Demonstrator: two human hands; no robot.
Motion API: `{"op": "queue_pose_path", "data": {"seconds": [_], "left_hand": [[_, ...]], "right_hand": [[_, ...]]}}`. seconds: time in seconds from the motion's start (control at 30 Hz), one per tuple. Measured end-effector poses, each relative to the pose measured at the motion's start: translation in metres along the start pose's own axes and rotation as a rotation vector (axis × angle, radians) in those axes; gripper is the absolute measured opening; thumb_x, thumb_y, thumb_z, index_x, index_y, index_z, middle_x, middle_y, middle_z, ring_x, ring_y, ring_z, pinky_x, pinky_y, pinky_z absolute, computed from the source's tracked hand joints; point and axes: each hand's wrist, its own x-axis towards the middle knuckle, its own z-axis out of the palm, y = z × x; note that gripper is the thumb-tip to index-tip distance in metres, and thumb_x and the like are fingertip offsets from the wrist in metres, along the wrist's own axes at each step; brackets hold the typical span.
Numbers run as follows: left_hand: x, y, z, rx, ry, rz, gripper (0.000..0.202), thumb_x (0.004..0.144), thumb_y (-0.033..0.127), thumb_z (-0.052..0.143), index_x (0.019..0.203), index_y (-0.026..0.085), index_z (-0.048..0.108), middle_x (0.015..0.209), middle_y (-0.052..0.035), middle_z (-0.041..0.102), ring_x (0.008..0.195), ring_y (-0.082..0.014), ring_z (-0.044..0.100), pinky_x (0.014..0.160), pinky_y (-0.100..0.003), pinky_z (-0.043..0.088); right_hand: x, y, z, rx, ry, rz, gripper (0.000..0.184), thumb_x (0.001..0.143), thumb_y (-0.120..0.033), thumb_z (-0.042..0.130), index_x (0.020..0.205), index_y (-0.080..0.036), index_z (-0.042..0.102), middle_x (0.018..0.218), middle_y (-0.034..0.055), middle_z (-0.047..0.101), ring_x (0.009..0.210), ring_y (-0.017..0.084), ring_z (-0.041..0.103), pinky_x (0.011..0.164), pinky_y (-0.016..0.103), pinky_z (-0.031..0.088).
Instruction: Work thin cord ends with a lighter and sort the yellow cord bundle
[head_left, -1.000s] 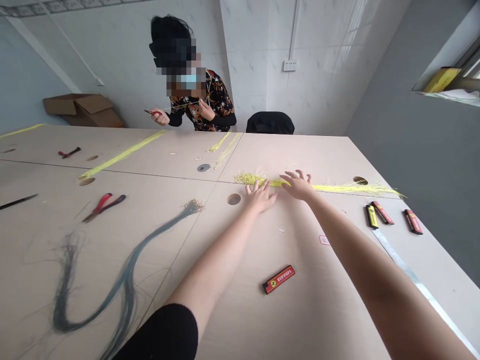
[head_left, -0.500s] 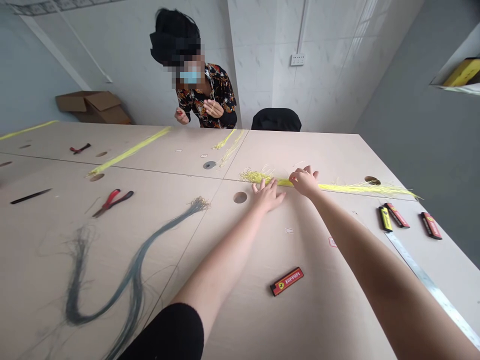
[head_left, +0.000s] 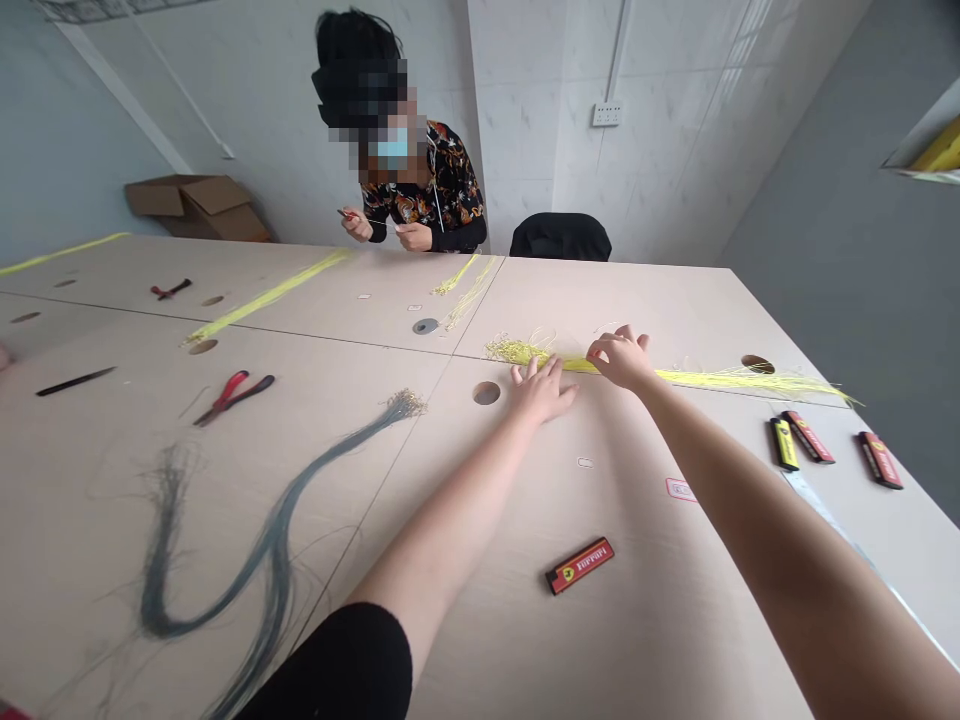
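Observation:
A long bundle of yellow lines [head_left: 720, 380] lies across the table, with a tangle of small gold-coloured ends at its left. My left hand [head_left: 541, 390] rests flat with its fingers apart, the fingertips touching the bundle near that tangle. Just to the right, my right hand [head_left: 622, 357] is closed over the same bundle, thumb and forefinger pinched at the strands. Exactly how many strands it grips is hidden. Nearer to me lies a red lighter [head_left: 580, 566]. Left of my forearm, a grey-blue bundle of lines [head_left: 281, 510] curves over the tabletop.
Across the table a person [head_left: 427, 200] holds a small red-handled tool and a thread. Red-handled pliers [head_left: 229, 398] and a black knife [head_left: 75, 381] lie left. Lighters [head_left: 784, 443] and a metal ruler [head_left: 832, 520] are right. The table [head_left: 480, 560] has round holes.
The view has shifted slightly, so the table things sit a little further right. My hands stay at the yellow bundle. The person opposite has lowered one hand and drawn the thread sideways.

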Motion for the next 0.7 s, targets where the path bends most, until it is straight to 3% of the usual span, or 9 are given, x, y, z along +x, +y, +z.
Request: {"op": "queue_pose_path", "data": {"seconds": [0.2,0.37,0.57,0.7], "left_hand": [[0.001,-0.001,0.001,-0.014,0.005,0.003,0.068,0.090,0.056,0.025,0.150,0.024,0.027,0.159,0.0014,0.021,0.147,-0.0318,0.012,0.116,-0.059,0.014],[0.002,-0.002,0.002,-0.012,0.001,0.006,0.069,0.090,0.057,0.027,0.150,0.024,0.026,0.159,0.0012,0.022,0.146,-0.0318,0.013,0.117,-0.058,0.014],[0.002,-0.002,0.003,-0.026,0.010,0.009,0.069,0.089,0.056,0.028,0.150,0.023,0.027,0.159,0.0009,0.023,0.146,-0.0319,0.015,0.116,-0.059,0.013],[0.001,-0.002,0.002,-0.033,0.011,0.009,0.069,0.089,0.056,0.029,0.150,0.024,0.026,0.159,0.0005,0.023,0.146,-0.0318,0.014,0.117,-0.059,0.012]], "right_hand": [[0.000,0.010,-0.003,0.288,0.018,0.074,0.018,0.079,-0.024,0.051,0.078,-0.021,0.069,0.096,0.0076,0.070,0.110,0.032,0.046,0.091,0.052,0.031],[0.001,0.016,-0.001,0.670,0.045,0.065,0.021,0.079,-0.034,0.054,0.079,-0.018,0.067,0.097,0.0085,0.069,0.093,0.023,0.058,0.085,0.038,0.042],[-0.001,0.018,-0.005,0.537,-0.004,0.116,0.019,0.082,-0.030,0.053,0.079,-0.017,0.067,0.091,0.0086,0.069,0.089,0.022,0.059,0.077,0.034,0.045],[-0.001,0.018,-0.013,0.490,-0.042,0.111,0.021,0.081,-0.026,0.059,0.097,-0.017,0.068,0.088,0.0076,0.069,0.082,0.019,0.060,0.070,0.029,0.046]]}}
